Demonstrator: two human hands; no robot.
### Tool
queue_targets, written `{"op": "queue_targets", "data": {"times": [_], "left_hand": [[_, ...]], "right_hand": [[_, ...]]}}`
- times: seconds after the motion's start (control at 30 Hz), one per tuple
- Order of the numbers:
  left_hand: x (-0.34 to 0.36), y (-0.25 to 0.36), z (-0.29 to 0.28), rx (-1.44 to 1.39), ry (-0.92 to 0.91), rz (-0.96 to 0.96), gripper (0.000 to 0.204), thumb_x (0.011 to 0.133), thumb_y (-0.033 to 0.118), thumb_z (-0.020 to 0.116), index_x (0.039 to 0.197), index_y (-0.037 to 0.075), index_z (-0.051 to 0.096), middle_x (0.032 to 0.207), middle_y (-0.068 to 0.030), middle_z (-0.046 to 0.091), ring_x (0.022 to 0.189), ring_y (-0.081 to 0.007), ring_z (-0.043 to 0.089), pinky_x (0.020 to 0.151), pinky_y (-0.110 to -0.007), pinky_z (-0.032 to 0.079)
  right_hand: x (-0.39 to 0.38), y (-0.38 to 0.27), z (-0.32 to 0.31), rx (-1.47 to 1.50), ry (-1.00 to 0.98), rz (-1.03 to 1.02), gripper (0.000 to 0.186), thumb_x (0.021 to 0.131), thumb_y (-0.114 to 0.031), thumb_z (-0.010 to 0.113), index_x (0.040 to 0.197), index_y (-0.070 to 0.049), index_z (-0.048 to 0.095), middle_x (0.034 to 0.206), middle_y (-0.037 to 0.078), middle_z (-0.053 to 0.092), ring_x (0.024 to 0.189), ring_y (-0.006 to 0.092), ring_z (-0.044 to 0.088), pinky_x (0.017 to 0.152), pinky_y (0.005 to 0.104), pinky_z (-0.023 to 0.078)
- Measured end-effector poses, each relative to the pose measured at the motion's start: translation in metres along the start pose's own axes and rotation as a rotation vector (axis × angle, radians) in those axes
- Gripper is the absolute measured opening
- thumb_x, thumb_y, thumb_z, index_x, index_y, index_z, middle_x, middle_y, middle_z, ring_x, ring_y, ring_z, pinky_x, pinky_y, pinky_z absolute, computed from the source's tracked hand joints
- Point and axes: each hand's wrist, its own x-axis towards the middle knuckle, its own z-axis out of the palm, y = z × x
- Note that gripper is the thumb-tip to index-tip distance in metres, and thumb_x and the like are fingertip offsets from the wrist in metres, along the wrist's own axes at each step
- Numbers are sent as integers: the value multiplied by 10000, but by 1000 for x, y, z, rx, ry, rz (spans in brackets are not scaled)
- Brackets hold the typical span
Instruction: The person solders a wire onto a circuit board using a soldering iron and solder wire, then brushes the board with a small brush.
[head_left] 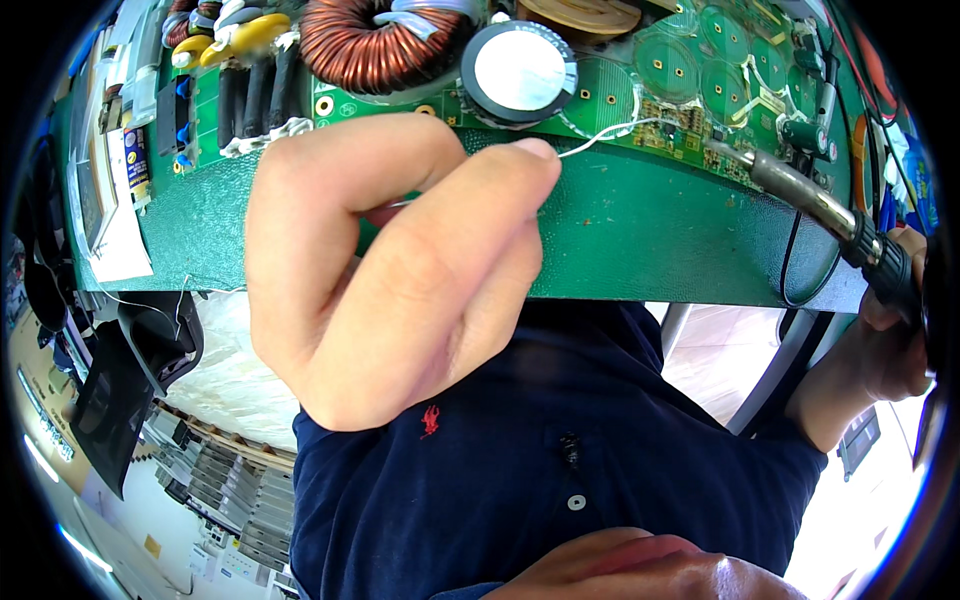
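Note:
My left hand (400, 260) is closed in the middle of the view, pinching a thin solder wire (605, 135) between its fingertips. The wire's free end points right, over the small parts along the near edge of a green circuit board (600, 95). At the far right my right hand (895, 350) grips a soldering iron (815, 195) by its dark handle. The iron's tip (718, 147) is at the board's near edge, slightly right of the wire's end; whether it touches the board I cannot tell. A white-topped round capacitor (520, 75) stands on the board beyond my left fingers.
A large copper-wound coil (335, 45) and black sleeved leads (258, 95) sit on the board's left part. The board lies on a green mat (640, 220). White paper (122, 245) lies at the left, and a black cable (790, 265) loops near the right edge.

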Motion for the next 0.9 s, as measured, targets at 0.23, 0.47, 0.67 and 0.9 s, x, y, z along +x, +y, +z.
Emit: {"op": "queue_targets", "data": {"times": [0.23, 0.47, 0.67, 0.9], "left_hand": [[-1, 6, -5, 19, 29, -71, 283, 658, -100, 706, 919, -5, 653, 781, -87, 546, 633, -142, 488, 540, -218, 364], [0, 11, -18, -35, 33, -178, 290, 771, -88, 624, 1029, 8, 532, 896, -119, 505, 706, -164, 469, 619, -243, 392], [1, 11, -18, -92, 83, -179, 280, 801, -104, 580, 1031, 44, 520, 906, -126, 499, 736, -168, 485, 661, -248, 406], [3, 10, -20, -191, 27, -263, 257, 763, -167, 560, 950, -8, 635, 1027, -182, 584, 749, -174, 570, 630, -239, 460]], "right_hand": [[-9, -10, -27, -74, -218, 157, 459, 945, -344, 411, 1136, 43, 569, 581, 40, 465, 552, 136, 436, 598, 294, 379], [12, -15, -33, 158, 94, 141, 458, 1009, -290, 328, 1183, 94, 506, 753, 83, 522, 613, 106, 455, 600, 211, 355], [61, -4, -13, -112, 284, 173, 434, 995, -232, 419, 1250, 112, 486, 886, 140, 614, 753, 138, 551, 695, 239, 421], [103, -2, 17, -320, 231, 67, 390, 966, -213, 480, 1189, 94, 569, 918, 160, 663, 787, 157, 622, 735, 261, 491]]}}
